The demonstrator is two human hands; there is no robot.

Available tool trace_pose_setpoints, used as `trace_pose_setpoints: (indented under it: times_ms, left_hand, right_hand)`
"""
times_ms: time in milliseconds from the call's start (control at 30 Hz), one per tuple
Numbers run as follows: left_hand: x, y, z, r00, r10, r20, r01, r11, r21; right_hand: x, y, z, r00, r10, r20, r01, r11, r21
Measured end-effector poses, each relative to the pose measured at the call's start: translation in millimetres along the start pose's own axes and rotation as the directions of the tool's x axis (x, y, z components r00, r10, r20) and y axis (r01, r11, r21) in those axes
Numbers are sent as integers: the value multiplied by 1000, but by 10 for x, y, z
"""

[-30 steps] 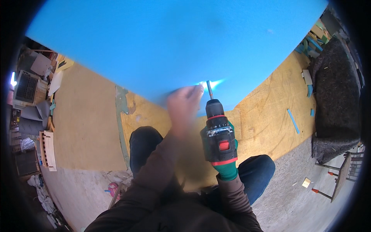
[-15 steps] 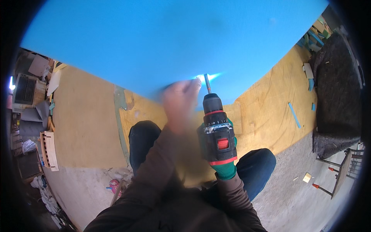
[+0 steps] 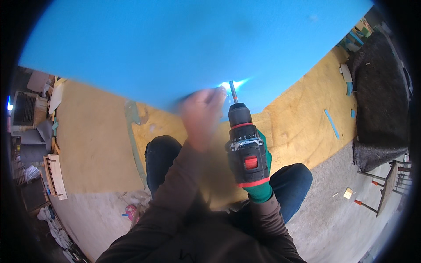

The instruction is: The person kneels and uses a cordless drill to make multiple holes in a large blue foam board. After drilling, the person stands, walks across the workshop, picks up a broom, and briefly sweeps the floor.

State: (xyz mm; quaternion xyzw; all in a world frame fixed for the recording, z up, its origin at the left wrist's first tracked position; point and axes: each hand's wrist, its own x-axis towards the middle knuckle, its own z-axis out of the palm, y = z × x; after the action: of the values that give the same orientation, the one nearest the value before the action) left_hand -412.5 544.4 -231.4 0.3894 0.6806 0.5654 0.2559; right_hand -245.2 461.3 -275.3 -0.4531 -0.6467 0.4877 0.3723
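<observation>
A black-and-red cordless drill [image 3: 248, 151] points away from me, and my right hand [image 3: 262, 191], in a green glove, is closed round its grip behind the body. Its long bit [image 3: 233, 91] reaches over the large blue panel [image 3: 144, 57], where the drill's lamp throws a bright spot. I cannot tell whether the tip touches the panel. Just left of the bit, my bare left hand [image 3: 202, 115] is at the panel's near edge with its fingers drawn together in a pinch. That hand is blurred, and whatever sits between its fingertips cannot be made out.
My knees [image 3: 291, 186] are bent either side of tan sheeting [image 3: 101, 140] on the concrete floor [image 3: 322, 210]. A thin blue strip [image 3: 332, 124] lies to the right, near a dark covered block [image 3: 379, 101] and clamps [image 3: 370, 208]. Slatted wood [image 3: 55, 176] stands at the left.
The view has shifted slightly, and the panel's left corner sits lower in it. My hands and the drill keep nearly the same places by the panel's edge, with the same holds.
</observation>
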Motion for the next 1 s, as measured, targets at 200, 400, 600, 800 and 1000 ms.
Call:
trace_pose_setpoints:
  times_ms: [200, 400, 600, 800, 1000]
  left_hand:
    - [-1, -100, -24, 999, 49, 7, -48, 991, -126]
    - [65, -244, -45, 984, 173, 40, -172, 984, -41]
    - [58, -238, 5, 986, 169, 13, -168, 985, -22]
    - [11, -147, 83, 999, 34, 15, -32, 995, -92]
    - [33, -132, 105, 996, 86, 9, -86, 996, 36]
  right_hand:
    - [-85, -145, 301, 983, 168, -69, -135, 929, 343]
    - [-156, -15, 321, 987, 56, -148, -59, 998, -19]
    - [-155, -177, 320, 935, -285, -211, 144, 849, -509]
    - [-130, -443, 213, 976, 109, -188, -116, 993, -26]
    - [-52, -438, 119, 981, 9, -194, -32, 993, -113]
